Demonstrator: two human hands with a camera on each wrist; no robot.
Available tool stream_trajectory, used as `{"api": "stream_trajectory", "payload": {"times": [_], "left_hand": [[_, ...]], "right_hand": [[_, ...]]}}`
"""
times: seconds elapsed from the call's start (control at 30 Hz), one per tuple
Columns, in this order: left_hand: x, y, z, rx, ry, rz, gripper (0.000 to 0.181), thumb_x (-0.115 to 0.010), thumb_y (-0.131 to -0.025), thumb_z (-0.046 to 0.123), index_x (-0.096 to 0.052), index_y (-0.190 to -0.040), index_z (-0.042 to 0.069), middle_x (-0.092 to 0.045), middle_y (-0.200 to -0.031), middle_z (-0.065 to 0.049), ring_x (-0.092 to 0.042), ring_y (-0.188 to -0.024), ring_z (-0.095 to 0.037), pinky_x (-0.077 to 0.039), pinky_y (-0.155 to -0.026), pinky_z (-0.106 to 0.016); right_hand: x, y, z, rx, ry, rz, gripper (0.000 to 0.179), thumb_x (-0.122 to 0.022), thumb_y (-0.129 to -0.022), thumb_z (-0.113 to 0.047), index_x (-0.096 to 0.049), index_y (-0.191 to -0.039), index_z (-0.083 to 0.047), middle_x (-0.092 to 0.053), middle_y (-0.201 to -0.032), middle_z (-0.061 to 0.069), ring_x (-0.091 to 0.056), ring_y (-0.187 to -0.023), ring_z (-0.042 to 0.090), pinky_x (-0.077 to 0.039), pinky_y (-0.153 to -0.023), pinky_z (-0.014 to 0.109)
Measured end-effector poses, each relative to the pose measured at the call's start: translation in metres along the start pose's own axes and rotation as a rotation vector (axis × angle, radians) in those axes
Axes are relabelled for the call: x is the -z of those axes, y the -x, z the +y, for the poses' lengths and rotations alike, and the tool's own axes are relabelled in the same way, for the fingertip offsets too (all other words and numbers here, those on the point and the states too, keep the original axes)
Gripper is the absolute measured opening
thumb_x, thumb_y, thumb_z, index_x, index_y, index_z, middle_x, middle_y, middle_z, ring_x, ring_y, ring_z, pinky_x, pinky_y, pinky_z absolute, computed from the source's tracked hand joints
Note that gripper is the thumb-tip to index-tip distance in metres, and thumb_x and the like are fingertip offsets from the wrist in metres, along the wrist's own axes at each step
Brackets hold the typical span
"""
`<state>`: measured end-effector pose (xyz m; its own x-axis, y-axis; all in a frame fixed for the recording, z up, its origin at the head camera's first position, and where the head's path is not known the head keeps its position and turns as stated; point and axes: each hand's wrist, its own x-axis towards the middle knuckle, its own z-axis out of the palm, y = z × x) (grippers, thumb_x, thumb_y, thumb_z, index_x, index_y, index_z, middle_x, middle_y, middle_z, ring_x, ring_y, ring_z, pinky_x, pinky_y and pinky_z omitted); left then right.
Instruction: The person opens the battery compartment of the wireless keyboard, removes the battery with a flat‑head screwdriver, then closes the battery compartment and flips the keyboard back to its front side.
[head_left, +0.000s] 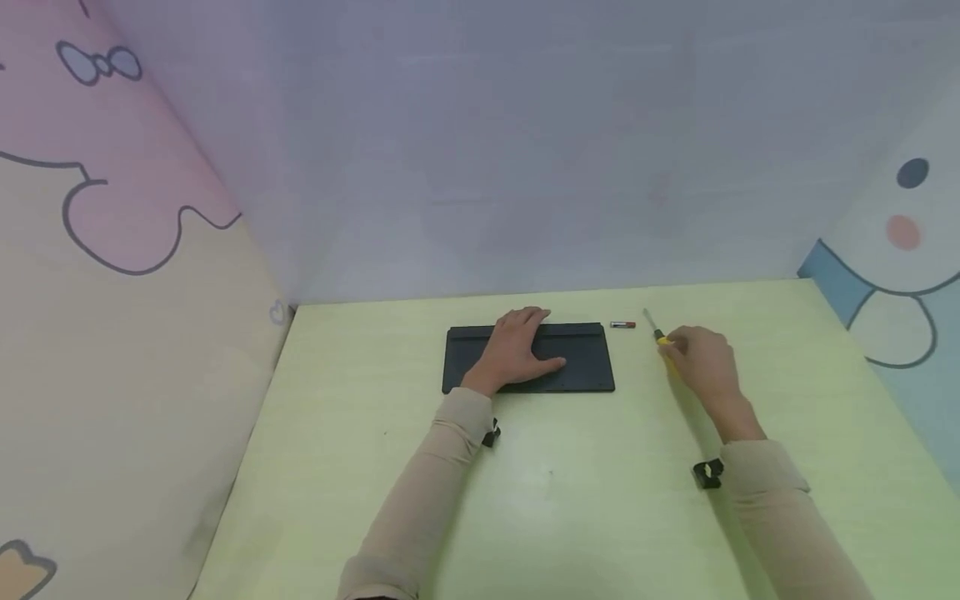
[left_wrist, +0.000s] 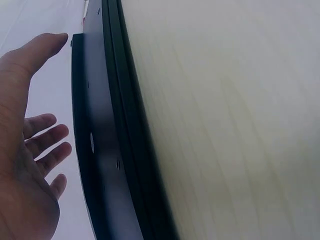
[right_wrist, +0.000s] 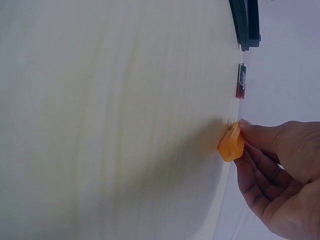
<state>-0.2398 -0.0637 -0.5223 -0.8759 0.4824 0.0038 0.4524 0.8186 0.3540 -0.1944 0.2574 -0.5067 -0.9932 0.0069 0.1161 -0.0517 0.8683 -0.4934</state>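
Observation:
A flat dark keyboard [head_left: 581, 367] lies on the table with its plain underside up and a raised bar along its far edge. My left hand [head_left: 514, 348] is over its left half, thumb out to the right and fingers spread. In the left wrist view, this hand [left_wrist: 30, 130] appears beside the keyboard's edge [left_wrist: 95, 100], fingers loosely extended. Between thumb and fingers, my right hand [head_left: 701, 360] pinches a screwdriver [head_left: 663, 340] by its yellow handle, metal shaft pointing away. The handle end [right_wrist: 231, 144] shows in the right wrist view.
A small red and black battery [head_left: 622, 325] lies between the keyboard and the screwdriver. The pale yellow table [head_left: 555, 500] meets a plain wall [head_left: 525, 167] at the back. Cartoon-printed walls [head_left: 135, 358] stand at both sides.

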Motion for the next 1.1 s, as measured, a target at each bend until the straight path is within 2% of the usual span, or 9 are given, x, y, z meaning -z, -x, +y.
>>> {"api": "stream_trajectory", "payload": {"times": [0.13, 0.43, 0.67, 0.93, 1.1], "left_hand": [[-0.004, -0.002, 0.008, -0.001, -0.013, -0.024, 0.095, -0.067, -0.087, 0.069, -0.03, -0.161, 0.022, -0.033, -0.167, -0.003, -0.031, -0.156, -0.023, -0.024, -0.133, -0.046], [-0.01, -0.011, 0.031, -0.06, -0.086, -0.029, 0.109, -0.067, -0.08, 0.078, -0.025, -0.163, 0.023, -0.03, -0.167, -0.002, -0.029, -0.156, -0.02, -0.025, -0.131, -0.046], [-0.013, -0.018, 0.047, -0.061, -0.107, -0.082, 0.123, -0.07, -0.072, 0.083, -0.018, -0.165, 0.021, -0.027, -0.168, -0.003, -0.027, -0.157, -0.02, -0.021, -0.133, -0.046], [-0.019, -0.025, 0.051, -0.061, -0.129, -0.116, 0.129, -0.073, -0.067, 0.085, -0.019, -0.164, 0.02, -0.027, -0.167, -0.004, -0.027, -0.156, -0.021, -0.019, -0.134, -0.047], [-0.019, -0.026, 0.05, -0.059, -0.161, -0.133, 0.132, -0.073, -0.065, 0.086, -0.017, -0.165, 0.02, -0.029, -0.165, -0.005, -0.03, -0.154, -0.021, -0.024, -0.131, -0.046]], "right_hand": [[-0.002, 0.0, -0.004, -0.005, -0.006, 0.002, 0.027, -0.072, -0.095, -0.016, -0.072, -0.111, 0.006, -0.075, -0.1, 0.028, -0.072, -0.085, 0.043, -0.059, -0.073, 0.057], [-0.002, 0.0, -0.008, -0.003, 0.016, 0.017, 0.027, -0.072, -0.095, -0.014, -0.072, -0.111, 0.007, -0.075, -0.1, 0.029, -0.072, -0.086, 0.044, -0.059, -0.073, 0.057], [0.0, 0.0, -0.009, -0.009, 0.019, 0.01, 0.027, -0.071, -0.095, -0.015, -0.072, -0.111, 0.007, -0.075, -0.101, 0.029, -0.072, -0.087, 0.045, -0.059, -0.074, 0.058], [-0.002, 0.0, -0.012, -0.019, -0.01, 0.004, 0.027, -0.071, -0.096, -0.015, -0.072, -0.112, 0.007, -0.076, -0.101, 0.028, -0.073, -0.088, 0.044, -0.059, -0.075, 0.058], [-0.004, -0.001, -0.014, -0.014, -0.024, 0.008, 0.027, -0.072, -0.095, -0.015, -0.072, -0.111, 0.007, -0.075, -0.101, 0.028, -0.073, -0.086, 0.044, -0.059, -0.075, 0.059]]}}
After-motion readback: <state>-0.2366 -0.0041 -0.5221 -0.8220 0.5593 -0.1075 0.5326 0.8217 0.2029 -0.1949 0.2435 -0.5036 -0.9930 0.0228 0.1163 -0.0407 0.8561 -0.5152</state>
